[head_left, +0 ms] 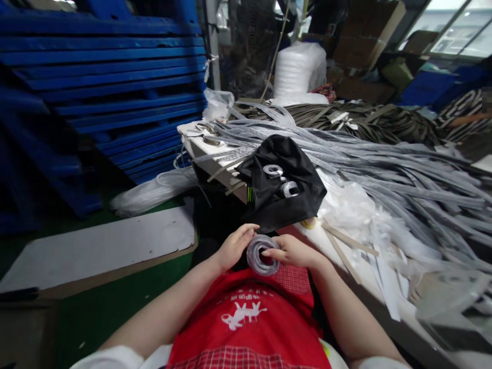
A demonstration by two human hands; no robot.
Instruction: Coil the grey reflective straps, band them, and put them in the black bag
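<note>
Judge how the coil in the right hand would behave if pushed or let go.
The coil may spring loose, as no tie shows around it. Its strip is probably floppy, since the similar grey strips nearby lie in bends. Being round, it could roll if stood on edge.

White table (200,148): corner at 11 o'clock, runs out to 4 o'clock. On it: black cloth (307,197) at near edge, just 3 o'clock of center, carrying 2 gray coils (286,190); gray strips (384,164) heaped loose, 2 to 4 o'clock; olive strips (357,122), 2 o'clock; white plastic scraps (351,205), 3 o'clock; tan strips (349,240), 4 o'clock. Green floor (115,305), 8 o'clock: white board (107,241) flat; clear plastic bundle (151,192), 9 o'clock.
</note>
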